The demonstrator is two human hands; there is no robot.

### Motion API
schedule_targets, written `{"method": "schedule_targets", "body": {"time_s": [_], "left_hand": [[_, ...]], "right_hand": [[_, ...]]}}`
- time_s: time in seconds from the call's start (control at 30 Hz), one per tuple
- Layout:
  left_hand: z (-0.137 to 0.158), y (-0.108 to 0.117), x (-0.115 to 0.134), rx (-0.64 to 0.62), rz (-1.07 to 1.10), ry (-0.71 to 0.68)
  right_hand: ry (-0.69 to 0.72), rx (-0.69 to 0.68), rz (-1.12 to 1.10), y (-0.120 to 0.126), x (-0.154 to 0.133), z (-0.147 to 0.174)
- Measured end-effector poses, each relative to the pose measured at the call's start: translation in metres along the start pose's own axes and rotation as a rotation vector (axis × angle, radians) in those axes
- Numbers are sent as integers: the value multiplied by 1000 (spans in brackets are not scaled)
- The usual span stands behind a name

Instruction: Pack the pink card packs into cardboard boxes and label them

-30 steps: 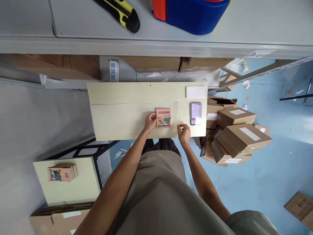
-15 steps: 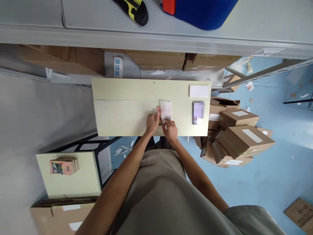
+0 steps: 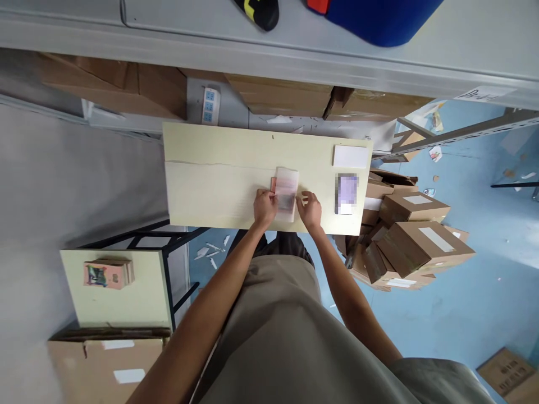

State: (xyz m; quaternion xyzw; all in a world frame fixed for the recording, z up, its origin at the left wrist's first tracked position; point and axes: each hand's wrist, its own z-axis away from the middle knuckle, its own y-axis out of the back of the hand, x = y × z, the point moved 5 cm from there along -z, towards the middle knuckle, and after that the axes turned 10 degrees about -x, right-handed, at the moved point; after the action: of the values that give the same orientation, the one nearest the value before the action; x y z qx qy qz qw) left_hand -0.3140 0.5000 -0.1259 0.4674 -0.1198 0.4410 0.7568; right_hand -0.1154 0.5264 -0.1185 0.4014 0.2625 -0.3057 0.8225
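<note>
A translucent whitish sheet [image 3: 287, 188] lies spread over a pink booklet [image 3: 273, 184], whose left edge peeks out while the rest shows only faintly through. My left hand [image 3: 265, 208] grips the booklet and sheet at their left side, thumb on top. At the sheet's right edge is my right hand [image 3: 310, 210], fingers loosely bent and apart, holding nothing visible; whether a fingertip touches the sheet I cannot tell. Under both lies a pale yellow board [image 3: 210, 196]. To the right on it are a blurred purple item [image 3: 347, 191] and a white stack [image 3: 350, 156].
Pink booklets [image 3: 108, 274] are stacked on a lower side table [image 3: 122, 306] at left. Cardboard boxes [image 3: 425, 247] pile up on the right. A grey shelf [image 3: 295, 59] crosses above the board, bearing a cutter [image 3: 266, 12] and a blue container [image 3: 379, 19]. A power strip [image 3: 210, 106] lies behind.
The translucent sheet has come down flat, covering more of the booklet. My right hand has left its lower edge and moved right. My left hand keeps its hold. The whole view has shifted slightly.
</note>
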Motion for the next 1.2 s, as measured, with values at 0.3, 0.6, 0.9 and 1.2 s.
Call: {"method": "schedule_targets", "body": {"time_s": [0.3, 0.6, 0.9, 1.2], "left_hand": [[-6, 3, -10, 23, -43, 100], [-3, 4, -22, 12, 90, 88], [7, 4, -16, 34, 33, -26], [22, 5, -5, -94, 63, -53]], "right_hand": [[-101, -97, -31, -4, -5, -54], [-110, -89, -60, -10, -9, -61], [73, -79, 112, -5, -39, -44], [336, -313, 415, 3, -82, -35]]}}
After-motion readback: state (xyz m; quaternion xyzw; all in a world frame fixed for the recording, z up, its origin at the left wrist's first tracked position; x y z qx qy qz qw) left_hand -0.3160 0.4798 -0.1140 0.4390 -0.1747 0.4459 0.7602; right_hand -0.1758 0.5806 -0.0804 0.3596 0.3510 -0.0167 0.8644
